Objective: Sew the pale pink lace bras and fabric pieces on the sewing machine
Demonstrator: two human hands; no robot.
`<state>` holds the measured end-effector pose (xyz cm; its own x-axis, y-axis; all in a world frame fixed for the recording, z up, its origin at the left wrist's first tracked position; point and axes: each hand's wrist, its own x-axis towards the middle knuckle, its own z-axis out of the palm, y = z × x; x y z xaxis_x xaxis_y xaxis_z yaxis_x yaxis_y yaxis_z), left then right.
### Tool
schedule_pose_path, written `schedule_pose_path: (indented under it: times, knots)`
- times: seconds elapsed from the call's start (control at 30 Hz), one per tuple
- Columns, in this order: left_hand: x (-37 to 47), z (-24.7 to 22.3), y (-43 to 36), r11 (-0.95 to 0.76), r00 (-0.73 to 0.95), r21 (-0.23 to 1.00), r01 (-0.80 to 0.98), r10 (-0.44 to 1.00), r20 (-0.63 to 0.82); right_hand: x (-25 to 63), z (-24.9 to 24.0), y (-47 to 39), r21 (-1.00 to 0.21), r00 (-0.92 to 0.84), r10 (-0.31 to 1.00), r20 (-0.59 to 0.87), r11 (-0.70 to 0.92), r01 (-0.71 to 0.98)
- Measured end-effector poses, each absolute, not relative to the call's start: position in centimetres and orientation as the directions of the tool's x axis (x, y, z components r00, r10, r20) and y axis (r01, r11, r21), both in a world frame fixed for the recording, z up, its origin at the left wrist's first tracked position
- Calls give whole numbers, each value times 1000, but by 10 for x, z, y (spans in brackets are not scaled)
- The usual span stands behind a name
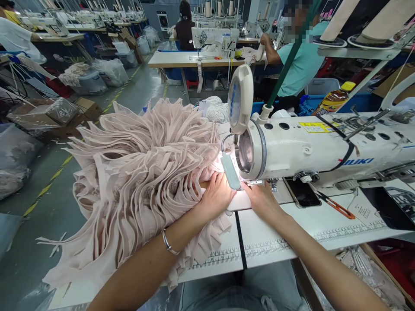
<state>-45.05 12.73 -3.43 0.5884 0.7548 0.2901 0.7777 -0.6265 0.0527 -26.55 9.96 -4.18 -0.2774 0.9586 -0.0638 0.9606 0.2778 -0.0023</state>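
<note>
A large heap of pale pink fabric pieces (139, 181), layered and ruffled, covers the left part of the sewing table. My left hand (216, 196) rests at its right edge, fingers curled over the pink fabric beside the sewing area. Across from it, my right hand (264, 201) lies low under the head of the white sewing machine (292, 147), its fingers drawn together toward the needle area. What those fingertips hold is hidden. A small grey-green lamp (231, 172) hangs between the hands and lights the fabric; the needle is out of sight behind it.
Right of my right hand lie a phone (303, 192) and orange-handled snips (337, 205). A printed ruler (266, 247) runs along the table's front edge. A bottle (333, 99) stands behind the machine. Ahead, a co-worker (301, 65) sits at another sewing table (171, 59).
</note>
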Motion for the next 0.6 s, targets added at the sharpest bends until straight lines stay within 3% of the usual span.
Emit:
schedule_pose_path:
  times: [0.23,0.33,0.5,0.6]
  knots:
    - [-450,-31,125,-633,592,62,772,751,292,-264,-43,101,-38,-274,960,-54,273,961]
    - [-451,-31,124,-610,549,152,778,777,309,-263,-44,102,-99,-269,962,-45,264,959]
    - [-452,-36,138,-402,284,387,830,902,326,-264,-38,103,-134,-229,967,-116,213,968]
    - [-449,-38,155,-355,217,407,841,912,347,-266,-34,105,-166,-236,961,-144,212,963]
